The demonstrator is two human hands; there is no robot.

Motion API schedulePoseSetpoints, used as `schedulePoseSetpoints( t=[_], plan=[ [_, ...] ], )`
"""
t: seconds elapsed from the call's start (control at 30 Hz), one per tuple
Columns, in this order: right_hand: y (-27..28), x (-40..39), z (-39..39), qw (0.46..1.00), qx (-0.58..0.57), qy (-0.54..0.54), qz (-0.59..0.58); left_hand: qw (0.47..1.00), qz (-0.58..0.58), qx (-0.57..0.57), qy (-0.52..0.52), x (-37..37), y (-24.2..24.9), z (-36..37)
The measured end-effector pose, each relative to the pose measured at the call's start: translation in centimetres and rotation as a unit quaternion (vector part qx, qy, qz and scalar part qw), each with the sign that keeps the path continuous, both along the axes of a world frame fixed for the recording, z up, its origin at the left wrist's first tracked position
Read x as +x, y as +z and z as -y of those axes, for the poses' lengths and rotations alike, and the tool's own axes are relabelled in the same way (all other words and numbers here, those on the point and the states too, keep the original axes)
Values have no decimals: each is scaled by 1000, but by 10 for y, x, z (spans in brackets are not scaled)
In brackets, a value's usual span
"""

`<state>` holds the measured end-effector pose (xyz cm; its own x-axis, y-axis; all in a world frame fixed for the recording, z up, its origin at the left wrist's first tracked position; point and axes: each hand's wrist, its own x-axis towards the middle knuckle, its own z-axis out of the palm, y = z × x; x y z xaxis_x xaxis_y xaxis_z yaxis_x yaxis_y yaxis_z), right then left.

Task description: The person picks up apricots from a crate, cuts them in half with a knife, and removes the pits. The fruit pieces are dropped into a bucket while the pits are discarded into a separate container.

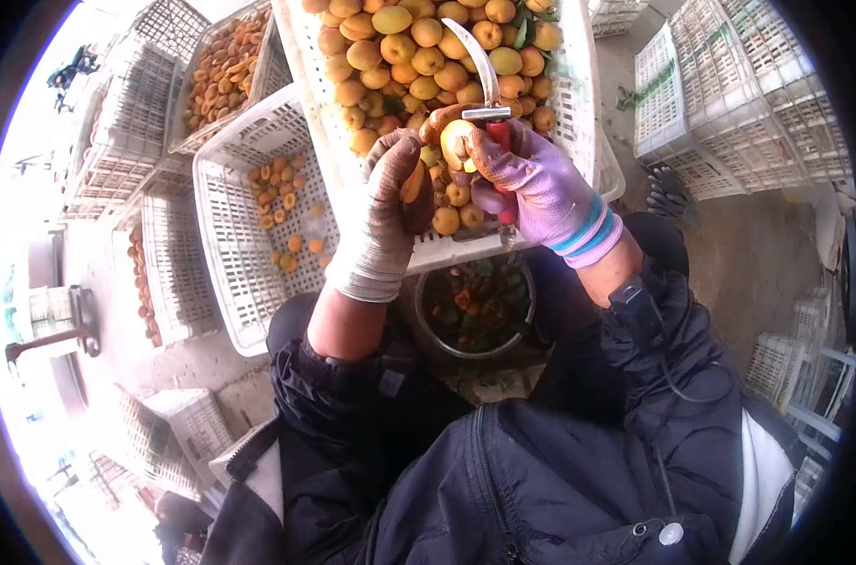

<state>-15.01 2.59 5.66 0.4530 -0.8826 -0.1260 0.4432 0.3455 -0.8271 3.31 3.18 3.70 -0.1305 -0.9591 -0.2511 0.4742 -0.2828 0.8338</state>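
Centrally, your hands are near each other but apart above a white perforated plastic crate (pixel 583 104) of smooth, rounded apricots (pixel 428 61). Your left hand (pixel 383 193), in soiled white fabric, clasps one orange apricot piece (pixel 412 183); your right hand (pixel 550 184), gloved in lilac, grips one red-handled knife (pixel 483 66) with a hooked metal blade and pinches one pale apricot (pixel 457 143). One slatted side crate (pixel 216 235) adjoins; one round basin (pixel 480 355) sits below the near edge; concrete floor (pixel 752 250) extends rightward.

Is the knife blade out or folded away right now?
Out: the curved blade sticks up bare past the metal collar, with the red handle held in the right hand.
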Motion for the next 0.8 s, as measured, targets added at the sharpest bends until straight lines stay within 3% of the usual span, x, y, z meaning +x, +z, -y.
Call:
schedulePoseSetpoints(
  t=[0.1, 0.17, 0.2, 0.3, 0.33, 0.5, 0.53, 0.6, 0.67, 0.7, 0.77, 0.8],
  plan=[
    [0, 1, 0, 1000, -2, 13, -10, 999, 28, -3, -22, 7, -6, 1],
    [-6, 3, 0, 995, -71, -23, -71, 993, -97, -28, -64, 7, -7, 0],
    [-4, 4, -1, 995, -70, -23, -71, 993, -97, -27, -64, 5, -6, -1],
    [0, 10, -5, 981, -137, -42, -133, 996, -2, 52, -67, -4, 2, -5],
    [-2, 12, -6, 974, -148, -52, -161, 996, 23, 1, -90, -9, 8, -7],
    [-8, 16, -3, 946, -206, -87, -233, 986, 56, 73, -142, -4, 3, -4],
    [-9, 14, -2, 946, -206, -87, -234, 987, 37, 58, -147, -1, 1, -4],
    [-10, 12, 0, 992, -32, -86, -85, 987, 19, 44, -152, 1, 1, -4],
    [-12, 13, 4, 990, 43, -128, -38, 955, 166, 20, -243, -1, 4, -4],
    [-11, 8, 7, 988, 56, -135, -48, 955, 165, 20, -245, -1, -9, -2],
    [-8, 2, 10, 993, 25, -104, -39, 894, 419, -112, -111, -1, -46, 3],
    [-7, 2, 9, 991, -19, -110, -70, 937, 331, -33, -110, 0, -28, 6]
  ],
)
